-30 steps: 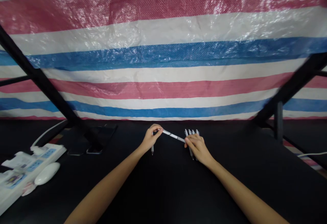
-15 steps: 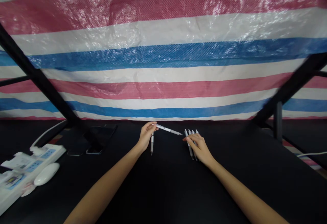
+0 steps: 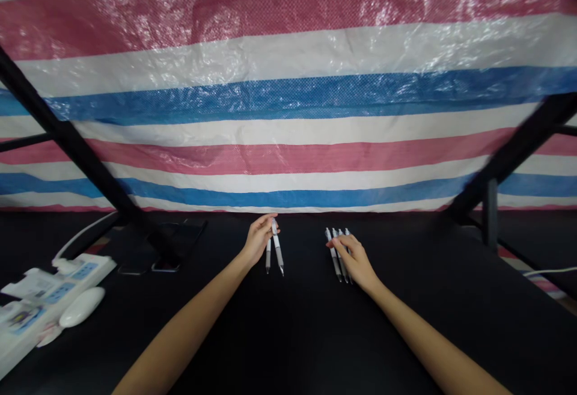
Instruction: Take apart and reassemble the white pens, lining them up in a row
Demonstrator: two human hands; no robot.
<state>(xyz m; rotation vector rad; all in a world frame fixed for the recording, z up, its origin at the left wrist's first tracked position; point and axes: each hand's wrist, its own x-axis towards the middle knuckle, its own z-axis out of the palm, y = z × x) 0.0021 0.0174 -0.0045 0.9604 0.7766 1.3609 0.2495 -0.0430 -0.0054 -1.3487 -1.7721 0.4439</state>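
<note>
My left hand [image 3: 258, 240] pinches the upper end of a white pen [image 3: 277, 249] with a grey grip, its tip pointing down toward me. Just left of it, a second white pen [image 3: 268, 255] lies partly under the fingers of that hand. On the right, several similar pens [image 3: 333, 255] lie side by side on the black table [image 3: 297, 323]. My right hand [image 3: 354, 257] rests over this row, its thumb and fingers bent together at the pens; whether it grips one is hidden.
At the left are a white power strip [image 3: 58, 293], a white mouse-shaped object [image 3: 82, 306] and dark flat devices [image 3: 166, 266]. Black frame bars [image 3: 90, 160] slant up on both sides. A striped sheet [image 3: 288, 97] hangs behind the table.
The pen in my left hand has swung from pointing right to pointing down toward me, beside the other pen. My right hand has shifted slightly at the row of pens.
</note>
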